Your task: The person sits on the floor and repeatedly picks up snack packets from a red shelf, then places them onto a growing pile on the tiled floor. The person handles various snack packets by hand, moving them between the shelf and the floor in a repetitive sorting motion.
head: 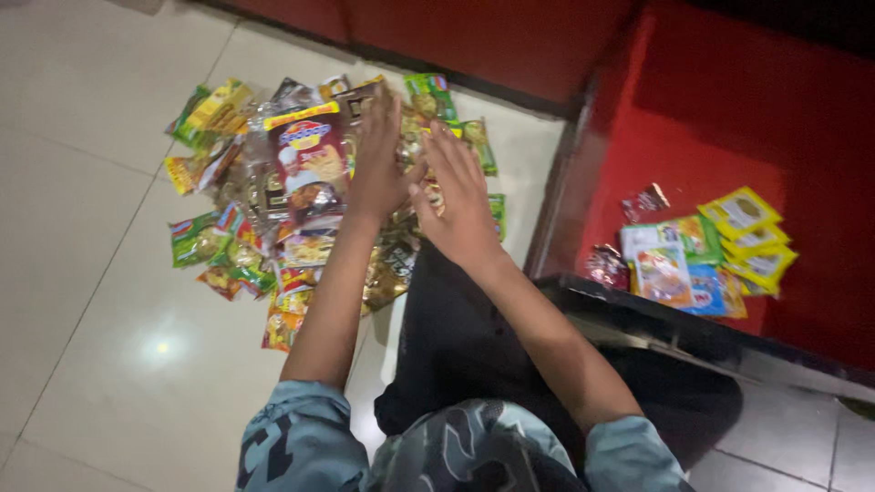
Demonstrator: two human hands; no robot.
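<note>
Glossy cream floor tiles (82, 182), red shelf (720, 118), packets (292, 182) under hands (428, 182)

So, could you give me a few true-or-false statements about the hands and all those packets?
1. Both hands, left hand and right hand, are stretched over the pile of packets on the floor. True.
2. The right hand grips a yellow sachet. False: its fingers are spread open, holding nothing.
3. A smaller group of packets lies on the red surface. True.
4. The pile lies on a green carpet. False: it lies on pale tiled floor.
</note>
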